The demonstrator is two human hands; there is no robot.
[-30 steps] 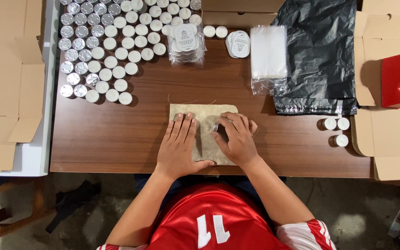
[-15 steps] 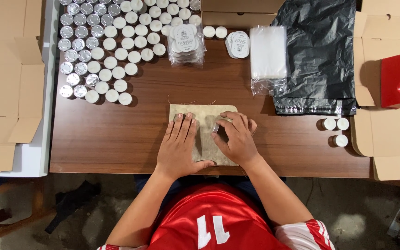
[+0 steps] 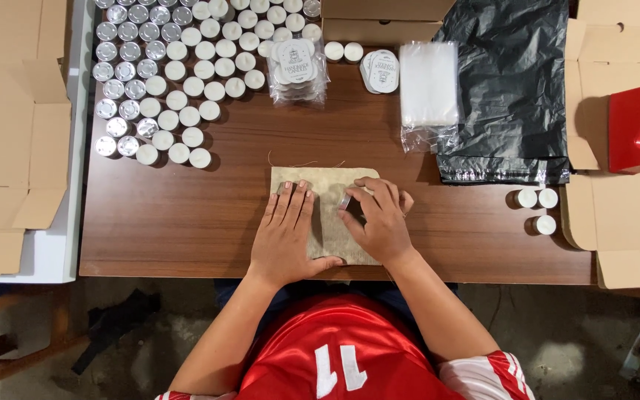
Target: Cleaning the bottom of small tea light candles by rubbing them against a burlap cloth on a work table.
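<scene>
Pressing flat on a beige burlap pouch [image 3: 327, 189], the left hand [image 3: 284, 238] lies palm down, fingers spread wide and straight, thumb out along the pouch's near edge. Right hand [image 3: 381, 218] sits on the pouch's right half, fingers curled narrow around a small silvery tealight cup [image 3: 345, 201]; whether the cup is inside the fabric or on top, cannot tell.

Pouch lies near the front edge of the brown wooden table [image 3: 172, 222], roughly centre, its near edge close to the table lip, loose threads at its far edge.

Open room: bare wood left of the pouch out to the table's left edge, and a narrower bare strip to the right up to three loose tealights [image 3: 536, 207].

Far left corner: big grid of tealights [image 3: 172, 74], white wax and silver bottoms mixed, well apart from the hands. Behind the pouch: bagged stack of round labels [image 3: 295, 67], two more candles, another label stack [image 3: 381, 70], a pile of clear plastic bags [image 3: 429, 85], then a black plastic bag [image 3: 512, 89] reaching near the right edge.

Flat cardboard boxes [image 3: 9, 126] lie off the left edge; more cardboard [image 3: 624, 230] overlaps the right edge, with a red tape dispenser [image 3: 638, 126] on it.
</scene>
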